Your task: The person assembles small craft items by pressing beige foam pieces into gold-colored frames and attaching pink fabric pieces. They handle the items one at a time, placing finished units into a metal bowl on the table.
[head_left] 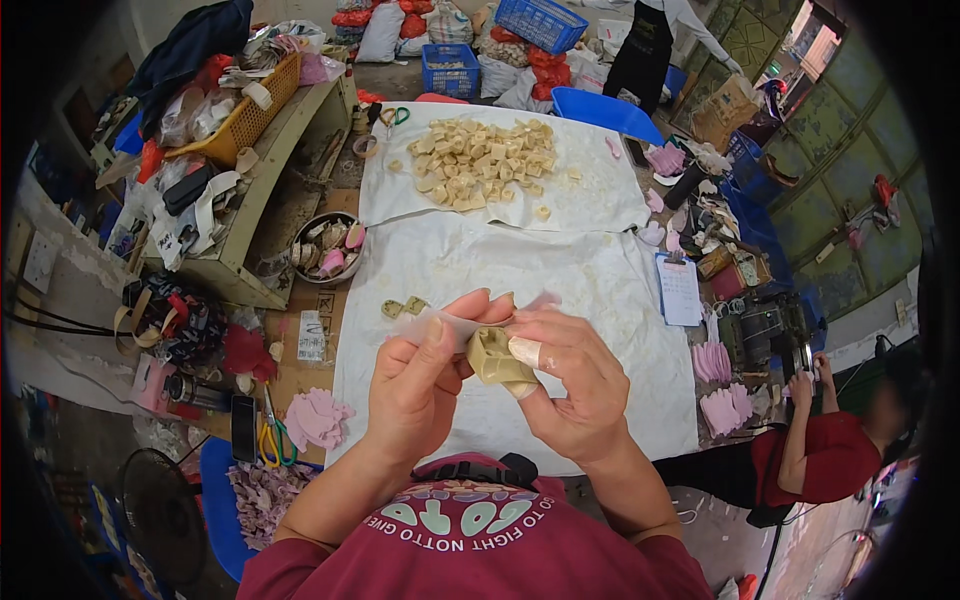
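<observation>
Above the near half of the white-covered table (480, 270), my two hands meet in front of my chest. My right hand (580, 375) pinches a small beige-olive cup-like piece (492, 357) with a hollow in its top. Pale wraps cover the tips of its thumb and a finger. Closed on a thin whitish sheet (458, 330), my left hand (415, 385) keeps it right against the piece's left side. Beyond the left hand lie a couple of flat olive pieces (403, 307). At the table's far side spreads a heap of similar beige pieces (485, 160).
Left of the table are a metal bowl (326, 247), scissors (270, 430), a phone (243, 428) and pink fabric pieces (317, 418). A clipboard (680, 290) lies on the right edge. A co-worker in red (835, 455) works at a machine (770, 330); another person (650, 50) stands behind.
</observation>
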The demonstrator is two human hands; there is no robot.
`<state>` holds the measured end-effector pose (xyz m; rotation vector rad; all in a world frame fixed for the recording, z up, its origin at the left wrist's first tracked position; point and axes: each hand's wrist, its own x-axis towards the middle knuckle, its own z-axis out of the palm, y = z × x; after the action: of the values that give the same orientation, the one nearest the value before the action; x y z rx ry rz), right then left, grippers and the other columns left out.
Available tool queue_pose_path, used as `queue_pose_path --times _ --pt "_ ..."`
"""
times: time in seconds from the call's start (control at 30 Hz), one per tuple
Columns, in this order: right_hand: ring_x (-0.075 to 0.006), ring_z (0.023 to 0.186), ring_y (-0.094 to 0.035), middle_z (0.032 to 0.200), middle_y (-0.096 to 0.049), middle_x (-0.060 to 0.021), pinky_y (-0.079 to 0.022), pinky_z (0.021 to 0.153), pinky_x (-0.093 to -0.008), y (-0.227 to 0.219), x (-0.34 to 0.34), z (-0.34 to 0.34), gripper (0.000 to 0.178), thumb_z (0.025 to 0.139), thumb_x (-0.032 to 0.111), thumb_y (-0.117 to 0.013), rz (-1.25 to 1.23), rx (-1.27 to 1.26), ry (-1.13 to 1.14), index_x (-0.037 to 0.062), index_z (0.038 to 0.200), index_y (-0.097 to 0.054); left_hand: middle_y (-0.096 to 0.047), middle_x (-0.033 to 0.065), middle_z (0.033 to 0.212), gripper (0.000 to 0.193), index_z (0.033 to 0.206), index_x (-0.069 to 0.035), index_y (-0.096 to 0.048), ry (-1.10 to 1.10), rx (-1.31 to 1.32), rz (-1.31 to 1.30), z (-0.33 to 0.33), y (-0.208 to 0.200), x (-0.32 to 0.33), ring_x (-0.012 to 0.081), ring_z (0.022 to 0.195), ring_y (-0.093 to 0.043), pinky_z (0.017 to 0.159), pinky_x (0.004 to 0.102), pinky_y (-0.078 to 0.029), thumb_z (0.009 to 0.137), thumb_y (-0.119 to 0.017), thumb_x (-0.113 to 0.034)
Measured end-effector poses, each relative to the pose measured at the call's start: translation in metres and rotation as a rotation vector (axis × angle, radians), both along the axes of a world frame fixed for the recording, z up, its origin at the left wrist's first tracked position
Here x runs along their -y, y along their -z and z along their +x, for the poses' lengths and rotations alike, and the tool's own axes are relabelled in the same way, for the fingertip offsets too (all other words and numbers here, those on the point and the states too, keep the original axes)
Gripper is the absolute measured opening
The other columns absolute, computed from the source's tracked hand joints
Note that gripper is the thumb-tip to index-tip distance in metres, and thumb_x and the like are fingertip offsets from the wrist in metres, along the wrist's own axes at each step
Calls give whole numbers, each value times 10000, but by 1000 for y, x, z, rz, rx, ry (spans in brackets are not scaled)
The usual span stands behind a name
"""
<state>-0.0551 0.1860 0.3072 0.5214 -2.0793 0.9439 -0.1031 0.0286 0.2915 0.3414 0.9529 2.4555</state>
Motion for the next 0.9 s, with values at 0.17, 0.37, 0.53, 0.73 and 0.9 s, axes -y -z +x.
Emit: queue_pose_path --times 0.17,0.37,0.53,0.73,0.9 --pt "-255 851 -569 904 -610 -69 -389 780 -400 -17 -2 0 301 565 24 -694 276 -38 206 54 848 -596 -623 203 1165 298 1134 82 -611 -198 -387 -424 -7 -3 4 217 1052 -611 932 339 -472 955 -529 -142" --pt "-236 855 -528 832 -554 -40 -344 780 -406 -21 3 -2 240 558 57 -659 347 16 285 70 778 -565 -658 142 1116 269 1160 54 -618 -117 -278 -305 -8 -2 7 148 1028 -603 931 279 -460 940 -563 -91" --pt "-241 858 -521 793 -528 -44 -350 785 -413 -19 4 -1 212 572 59 -659 382 43 310 72 753 -550 -646 139 1145 286 1179 53 -607 -84 -282 -331 -3 2 4 144 1042 -594 931 278 -455 941 -562 -98" --pt "-250 809 -531 764 -554 -50 -354 751 -389 -11 0 -7 207 589 47 -680 425 80 278 55 770 -581 -649 139 1135 294 1193 38 -606 -19 -475 -482 -14 13 8 148 1033 -589 903 271 -458 941 -563 -106" --pt "-246 815 -516 764 -525 -56 -361 764 -395 -12 -10 -8 215 569 42 -670 392 74 163 58 754 -561 -652 65 889 127 984 46 -652 182 -400 -388 -43 3 12 98 822 -572 736 246 -471 895 -603 -30"
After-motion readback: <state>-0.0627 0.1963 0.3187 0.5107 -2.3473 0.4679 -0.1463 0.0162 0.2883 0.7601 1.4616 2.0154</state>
